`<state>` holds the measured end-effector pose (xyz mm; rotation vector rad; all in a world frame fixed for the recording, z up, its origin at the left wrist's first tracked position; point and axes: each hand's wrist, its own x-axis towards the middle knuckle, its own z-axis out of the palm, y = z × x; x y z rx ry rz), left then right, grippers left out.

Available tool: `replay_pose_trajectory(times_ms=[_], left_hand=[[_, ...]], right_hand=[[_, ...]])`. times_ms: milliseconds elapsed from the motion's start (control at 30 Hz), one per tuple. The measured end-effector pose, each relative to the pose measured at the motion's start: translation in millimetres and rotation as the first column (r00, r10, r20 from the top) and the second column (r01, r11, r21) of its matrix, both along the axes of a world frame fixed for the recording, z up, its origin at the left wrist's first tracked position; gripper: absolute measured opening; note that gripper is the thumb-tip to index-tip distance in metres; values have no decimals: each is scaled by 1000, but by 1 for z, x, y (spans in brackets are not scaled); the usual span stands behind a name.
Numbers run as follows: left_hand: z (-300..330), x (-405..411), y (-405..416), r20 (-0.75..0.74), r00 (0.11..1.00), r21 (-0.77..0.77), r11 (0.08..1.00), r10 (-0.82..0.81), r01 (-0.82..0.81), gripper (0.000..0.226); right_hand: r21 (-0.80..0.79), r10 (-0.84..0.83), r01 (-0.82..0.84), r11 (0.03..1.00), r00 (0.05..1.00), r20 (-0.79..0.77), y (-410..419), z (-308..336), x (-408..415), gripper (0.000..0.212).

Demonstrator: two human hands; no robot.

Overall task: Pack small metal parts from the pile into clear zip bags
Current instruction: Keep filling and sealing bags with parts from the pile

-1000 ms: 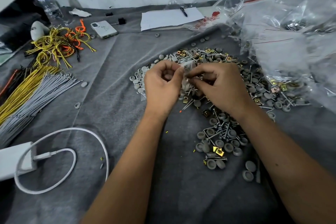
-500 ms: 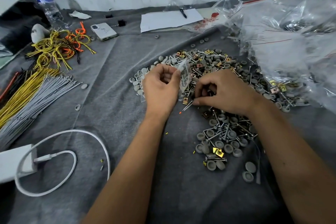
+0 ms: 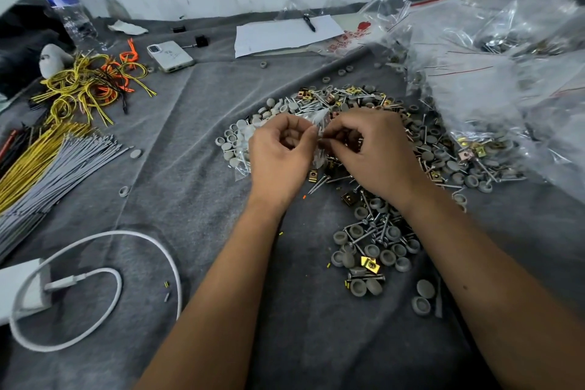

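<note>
**Head view: both hands at a small clear bag above the parts pile**

Left hand point(image 3: 280, 152) and right hand point(image 3: 373, 149) met over the grey cloth point(image 3: 196, 142), fingers curled, each pinching the clear zip bag point(image 3: 318, 123) between them. The bag stood crumpled and partly hidden, just above the pile point(image 3: 364, 104) of screws, grey caps and brass clips. Filled bags point(image 3: 493, 79) lay to the right.

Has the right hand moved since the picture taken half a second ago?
Yes. The right hand has risen from the pile of parts back toward the left hand, and its fingers now meet the small clear bag, farther from the near table edge.
</note>
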<state>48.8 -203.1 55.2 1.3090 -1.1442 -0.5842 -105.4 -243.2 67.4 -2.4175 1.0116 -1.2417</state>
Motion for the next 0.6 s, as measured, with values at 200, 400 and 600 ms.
replay_pose_trajectory(times_ms=[200,400,600], left_hand=[[1,-2,2,-64,997,-29,999,-32,30,13],[0,6,-1,-160,983,-97,990,88,-104,12],[1,13,-4,-274,945,-112,970,180,-217,17]], right_hand=[[-8,3,-4,1000,999,-37,0,-1,1,17],[42,-4,3,999,999,40,-1,1,0,15],[79,15,-4,997,990,-140,-1,-3,-1,13]])
